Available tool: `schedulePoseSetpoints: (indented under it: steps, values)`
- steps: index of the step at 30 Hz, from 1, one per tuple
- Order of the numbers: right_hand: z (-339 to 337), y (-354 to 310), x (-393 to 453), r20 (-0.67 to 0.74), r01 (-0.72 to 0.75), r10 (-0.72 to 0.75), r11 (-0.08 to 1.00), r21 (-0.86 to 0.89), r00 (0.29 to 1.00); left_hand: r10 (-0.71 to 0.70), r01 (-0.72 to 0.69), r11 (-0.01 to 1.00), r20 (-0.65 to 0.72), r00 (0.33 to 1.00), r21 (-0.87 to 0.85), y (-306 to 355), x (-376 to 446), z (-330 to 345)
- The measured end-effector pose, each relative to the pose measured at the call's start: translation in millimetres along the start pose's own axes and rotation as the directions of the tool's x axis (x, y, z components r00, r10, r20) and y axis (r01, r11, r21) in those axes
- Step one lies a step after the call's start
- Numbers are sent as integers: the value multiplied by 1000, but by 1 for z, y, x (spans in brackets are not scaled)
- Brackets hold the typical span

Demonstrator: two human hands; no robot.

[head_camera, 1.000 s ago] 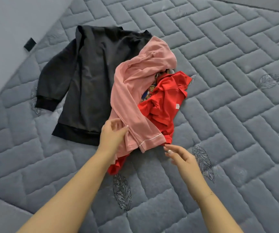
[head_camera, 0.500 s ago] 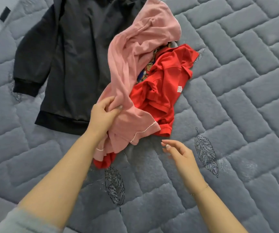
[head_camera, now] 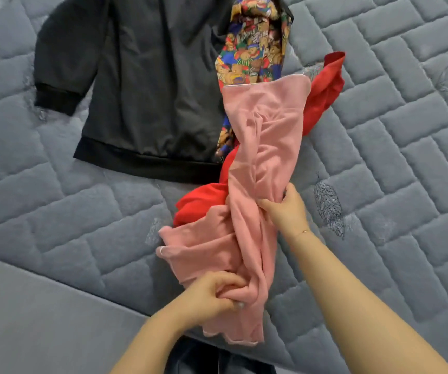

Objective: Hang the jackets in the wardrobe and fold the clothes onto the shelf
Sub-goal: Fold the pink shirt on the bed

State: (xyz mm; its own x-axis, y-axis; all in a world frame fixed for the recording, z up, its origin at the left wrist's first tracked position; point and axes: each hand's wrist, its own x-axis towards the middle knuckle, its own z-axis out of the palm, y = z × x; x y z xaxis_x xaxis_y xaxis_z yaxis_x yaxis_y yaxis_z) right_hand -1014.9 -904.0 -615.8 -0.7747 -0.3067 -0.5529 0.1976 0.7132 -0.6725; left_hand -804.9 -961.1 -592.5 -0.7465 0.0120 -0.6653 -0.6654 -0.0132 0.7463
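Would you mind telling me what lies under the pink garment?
Under the pink garment, a red garment shows on both sides and a bear-print garment above; their middles are covered.

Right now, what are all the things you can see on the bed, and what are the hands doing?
Pink garment: one, pink with pale edging, bunched lengthwise in the middle of the bed, over the red one.
Red garment: one, red, under the pink garment, showing on both sides of it.
Teddy-bear print garment: one, many colours, beyond the pink garment, overlapping the black jacket's right edge.
Black jacket: one, black, spread flat at upper left.
Mattress: one, grey, quilted with leaf patterns, under everything.
Left hand: one, grips the near end of the pink garment.
Right hand: one, grips the pink garment's right side, farther along.
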Motion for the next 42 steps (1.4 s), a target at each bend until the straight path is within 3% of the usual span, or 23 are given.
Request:
schedulePoseSetpoints:
  steps: [3, 5, 8, 10, 13, 16, 20, 22, 24, 27, 31, 32, 34, 36, 37, 39, 40, 42]
  values:
    - [0, 26, -24, -20, 22, -21, 998, 65, 1000, -35, 33, 998, -28, 999, -60, -25, -24, 1]
    - [-7, 41, -45, -31, 56, -52, 984, 167, 998, -79, 62, 993, -174, 982, -105, -33, -34, -1]
    - [-18, 67, -81, -5, 24, -24, 952, 304, 1000, -93, -14, 975, -461, 883, -223, -24, -30, -11]
    - [-26, 87, -107, 21, -65, 62, 894, 444, 998, -78, -68, 963, -514, 854, -260, -11, -16, -16]
    - [-40, 123, -140, 71, -187, 179, 795, 577, 981, -140, -39, 919, -418, 897, -392, 9, 19, -7]
    - [-57, 161, -167, 50, -246, 273, 752, 611, 961, -253, 89, 868, -282, 925, -489, 24, 59, 28]
    - [-86, 213, -186, 34, -310, 367, 729, 610, 930, -290, 150, 796, -151, 945, -586, 37, 107, 93]
    - [-104, 233, -188, 35, -312, 371, 721, 618, 928, -351, 161, 677, -123, 928, -718, 44, 126, 125]
    - [-123, 251, -185, 54, -300, 348, 709, 638, 936, -435, 115, 619, -217, 874, -777, 47, 146, 151]
    - [-157, 276, -172, 74, -275, 308, 682, 677, 948, -473, 14, 655, -396, 787, -756, 56, 167, 186]
    - [-220, 312, -152, 25, -246, 342, 620, 745, 939, -245, -78, 859, -539, 806, -506, 96, 188, 241]
    - [-238, 322, -147, 5, -246, 373, 600, 761, 928, -161, -112, 875, -500, 851, -471, 111, 193, 261]
    - [-278, 343, -136, -30, -267, 445, 589, 763, 895, -9, -140, 841, -273, 962, -522, 142, 202, 306]
    - [-314, 362, -125, -63, -302, 484, 638, 708, 873, 70, -74, 870, -25, 997, -488, 161, 211, 345]
    - [-328, 368, -120, -82, -307, 481, 672, 674, 873, 73, -62, 911, 11, 997, -409, 166, 213, 359]
    - [-351, 376, -109, -122, -280, 441, 736, 616, 889, 15, -71, 937, -163, 986, -342, 163, 220, 374]
    - [-358, 377, -103, -137, -258, 410, 765, 591, 902, -60, -62, 931, -318, 946, -360, 158, 222, 375]
    - [-363, 372, -90, -154, -208, 331, 826, 524, 931, -187, -35, 933, -565, 804, -358, 140, 227, 368]
